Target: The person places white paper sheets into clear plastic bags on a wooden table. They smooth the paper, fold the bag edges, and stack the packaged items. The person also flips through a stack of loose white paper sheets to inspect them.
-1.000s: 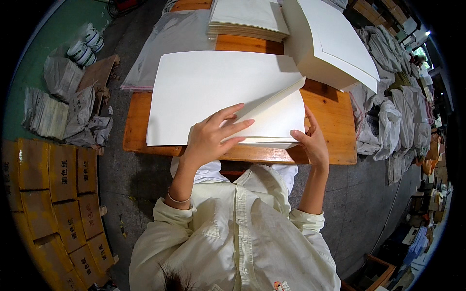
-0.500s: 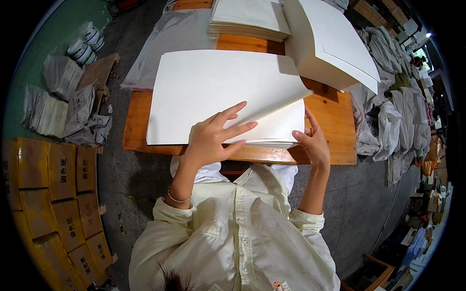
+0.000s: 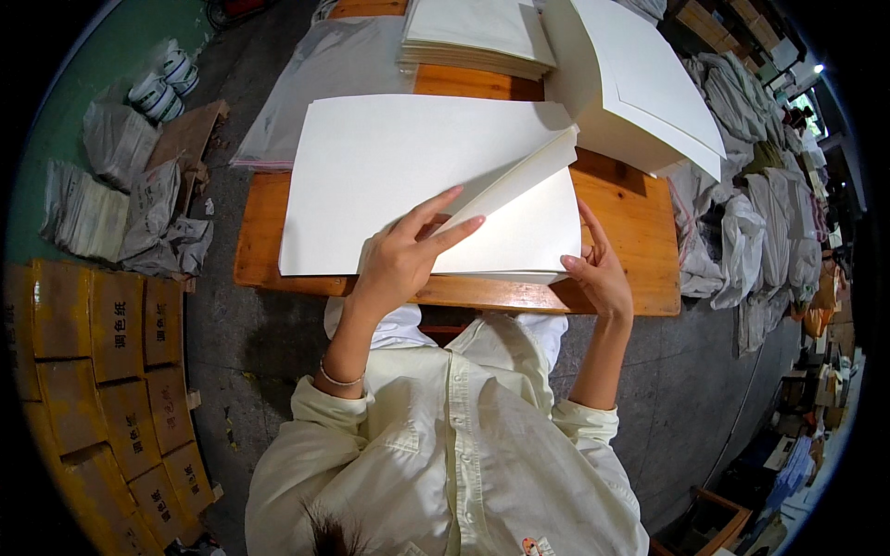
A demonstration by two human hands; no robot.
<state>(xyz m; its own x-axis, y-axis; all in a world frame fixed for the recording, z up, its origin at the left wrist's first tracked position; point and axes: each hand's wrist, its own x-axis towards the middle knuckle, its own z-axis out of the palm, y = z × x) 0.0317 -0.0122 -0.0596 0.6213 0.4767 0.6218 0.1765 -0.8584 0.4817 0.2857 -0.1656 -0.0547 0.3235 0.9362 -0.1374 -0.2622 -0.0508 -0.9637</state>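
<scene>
A stack of large white paper sheets (image 3: pixel 399 148) lies on the wooden table in front of me. Several of its upper sheets are bent up at the right near corner, forming a curled flap (image 3: pixel 524 171). My left hand (image 3: pixel 399 255) is on the near edge with fingers spread, the flap caught between them; one fingertip rests above the fold and another on the paper below it. At the right near corner, my right hand (image 3: pixel 603 273) pinches the lower sheets (image 3: pixel 533 232), thumb on top and fingers along the right side. Its fingertips are partly hidden.
Behind the stack are a clear plastic sheet (image 3: pixel 324 83), another paper pile (image 3: pixel 477 37) and a tall bent stack of white sheets (image 3: pixel 640 83). Cartons (image 3: pixel 120 324) stand at the left. Grey cloth-like bundles (image 3: pixel 769 204) fill the right side. Bare wood (image 3: pixel 640 222) shows at the table's right.
The lifted flap has curled further back and to the left, uncovering more of the sheet below. My left fingers have shifted slightly left. The right hand is almost in the same place.
</scene>
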